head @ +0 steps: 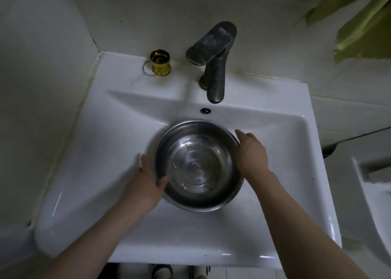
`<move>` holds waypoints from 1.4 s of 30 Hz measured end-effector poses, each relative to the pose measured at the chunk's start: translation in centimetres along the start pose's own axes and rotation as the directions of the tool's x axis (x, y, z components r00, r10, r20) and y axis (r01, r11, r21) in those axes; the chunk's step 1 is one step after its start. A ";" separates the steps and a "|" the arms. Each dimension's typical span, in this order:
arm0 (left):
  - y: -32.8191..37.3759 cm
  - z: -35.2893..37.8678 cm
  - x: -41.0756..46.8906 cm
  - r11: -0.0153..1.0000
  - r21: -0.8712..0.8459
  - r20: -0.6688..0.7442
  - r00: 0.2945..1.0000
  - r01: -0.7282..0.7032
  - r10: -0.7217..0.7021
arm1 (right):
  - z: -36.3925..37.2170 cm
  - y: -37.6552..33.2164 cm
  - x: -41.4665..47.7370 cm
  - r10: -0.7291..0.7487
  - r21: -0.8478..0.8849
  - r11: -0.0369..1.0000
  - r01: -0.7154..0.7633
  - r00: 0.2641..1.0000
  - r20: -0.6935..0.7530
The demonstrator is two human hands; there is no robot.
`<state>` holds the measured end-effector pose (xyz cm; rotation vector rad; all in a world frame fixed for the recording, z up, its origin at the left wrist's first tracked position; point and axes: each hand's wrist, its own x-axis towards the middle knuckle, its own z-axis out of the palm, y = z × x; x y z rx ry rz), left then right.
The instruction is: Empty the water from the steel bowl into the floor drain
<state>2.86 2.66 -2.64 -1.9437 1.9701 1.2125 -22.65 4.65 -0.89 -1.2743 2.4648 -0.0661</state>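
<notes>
Steel bowl point(197, 165) with water sits in white sink point(296, 194); left hand point(148, 181) and right hand point(251, 153) both grip its rim

Both my forearms are bare from the bottom edge of the view up to the wrists, with no sleeve showing on either. My left hand point(146, 181) wears nothing: no glove, ring or watch. My right hand point(251, 153) is just as bare.

Polished steel bowl point(198, 164); glossy white ceramic sink point(292, 194); dull, tarnished metal faucet point(213, 67).
</notes>
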 end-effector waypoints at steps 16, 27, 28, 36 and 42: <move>3.5 -3.7 7.6 0.937 0.267 -0.195 0.939 -0.227 0.283 | 0.1 2.4 -3.4 0.243 0.376 0.738 -0.560 0.741 0.627; 2.8 -2.7 5.7 0.927 0.268 -0.134 0.942 -0.264 0.307 | 0.7 1.3 -5.4 0.049 0.127 0.989 -0.074 0.982 0.185; 2.8 -2.7 5.0 0.924 0.264 -0.114 0.943 -0.275 0.314 | 0.6 1.2 -5.8 -0.012 0.119 0.993 -0.005 0.990 0.143; 4.1 -5.4 -3.5 0.856 0.349 -0.068 0.901 -0.381 0.429 | -4.7 -0.2 -10.7 -0.234 -0.039 0.971 0.235 0.972 0.031; 5.5 -7.8 -10.7 0.794 0.435 -0.108 0.850 -0.425 0.515 | -9.0 -0.5 -15.8 -0.334 -0.080 0.940 0.331 0.942 -0.037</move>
